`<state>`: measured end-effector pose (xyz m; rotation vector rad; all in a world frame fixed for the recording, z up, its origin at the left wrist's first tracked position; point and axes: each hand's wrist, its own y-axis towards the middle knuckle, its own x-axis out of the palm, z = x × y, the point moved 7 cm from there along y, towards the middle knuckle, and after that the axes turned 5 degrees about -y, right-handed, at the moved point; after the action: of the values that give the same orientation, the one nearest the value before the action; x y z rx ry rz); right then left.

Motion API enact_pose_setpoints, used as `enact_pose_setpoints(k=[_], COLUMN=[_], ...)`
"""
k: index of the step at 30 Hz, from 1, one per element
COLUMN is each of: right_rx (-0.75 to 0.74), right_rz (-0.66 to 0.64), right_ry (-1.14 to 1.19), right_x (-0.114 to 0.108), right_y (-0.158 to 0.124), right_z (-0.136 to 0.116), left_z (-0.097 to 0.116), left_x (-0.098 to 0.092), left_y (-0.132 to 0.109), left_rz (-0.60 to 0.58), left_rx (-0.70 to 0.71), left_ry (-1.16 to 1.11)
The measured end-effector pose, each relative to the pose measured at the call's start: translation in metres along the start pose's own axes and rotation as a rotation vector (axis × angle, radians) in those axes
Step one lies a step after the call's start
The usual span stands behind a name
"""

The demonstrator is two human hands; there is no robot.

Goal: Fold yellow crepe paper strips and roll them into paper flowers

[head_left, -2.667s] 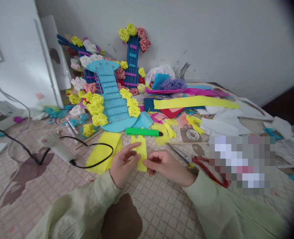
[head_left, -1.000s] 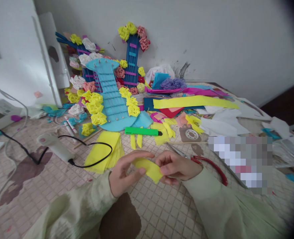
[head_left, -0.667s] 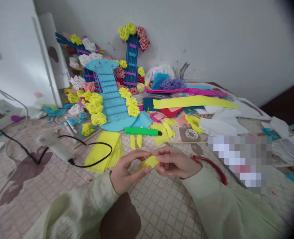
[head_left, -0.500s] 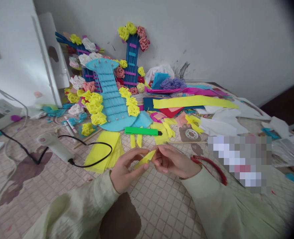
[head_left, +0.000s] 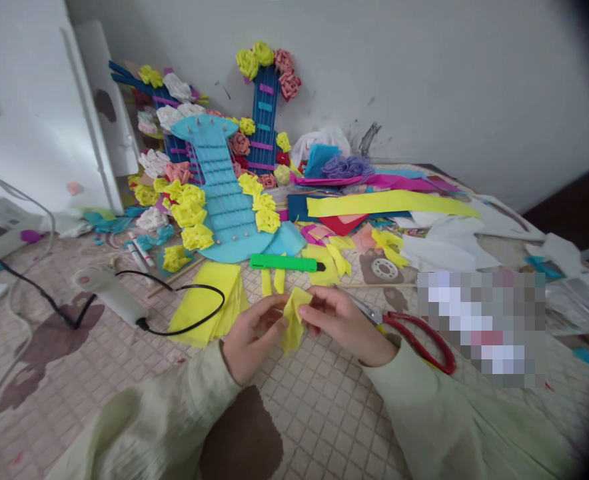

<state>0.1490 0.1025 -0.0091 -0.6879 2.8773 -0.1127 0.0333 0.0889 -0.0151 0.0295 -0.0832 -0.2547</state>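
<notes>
Between both hands a small folded piece of yellow crepe paper (head_left: 294, 323) stands upright above the table. My left hand (head_left: 254, 340) pinches its left side, with the thumb in front. My right hand (head_left: 347, 327) grips the right side between thumb and fingers. Just behind the hands lie a green utility knife (head_left: 287, 263) and narrow yellow paper strips (head_left: 266, 283). To the left is a stack of yellow paper sheets (head_left: 209, 303), crossed by a black cord. Red-handled scissors (head_left: 427, 343) rest beside my right hand, their blades partly hidden by it.
A white glue gun (head_left: 109, 293) lies left with its cord looped. Behind stands a light-blue paper guitar (head_left: 217, 193) with yellow paper flowers (head_left: 189, 213). Purple yarn (head_left: 347, 168), a long yellow strip (head_left: 392, 204), white paper (head_left: 447, 243) and a tape roll (head_left: 384, 269) lie at the back right.
The yellow paper has turned from slanted to upright and its fold has opened out. My right hand has come over onto its edge, and more of the scissors shows.
</notes>
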Motion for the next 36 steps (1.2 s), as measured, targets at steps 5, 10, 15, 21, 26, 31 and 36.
enact_pose_setpoints(k=[5,10,15,21,26,31,36], right_rx=[0.031,0.058,0.001,-0.021,-0.149,-0.345,-0.389], right_rz=[-0.069,-0.093,0.013,0.081,0.253,0.283,0.256], right_ry=[0.009,-0.012,-0.019,-0.009,-0.160,-0.391,-0.431], right_x=[0.006,0.008,0.000,0.001,-0.006,-0.002,0.002], right_y=[-0.002,-0.002,0.000,-0.001,-0.006,-0.013,-0.014], right_z=[-0.001,0.002,0.001,0.000,-0.007,-0.026,-0.030], left_z=[0.002,-0.010,-0.011,-0.009,-0.010,-0.010,-0.013], left_x=[-0.004,-0.006,-0.006,-0.001,0.002,0.001,-0.002], left_y=[0.001,0.000,0.000,-0.002,-0.002,-0.002,-0.002], left_rz=[0.031,0.072,0.076,0.013,-0.016,-0.022,0.008], left_rx=[-0.021,-0.116,-0.115,-0.182,-0.203,-0.201,-0.196], left_ry=[0.017,-0.079,-0.087,0.015,0.010,0.006,-0.028])
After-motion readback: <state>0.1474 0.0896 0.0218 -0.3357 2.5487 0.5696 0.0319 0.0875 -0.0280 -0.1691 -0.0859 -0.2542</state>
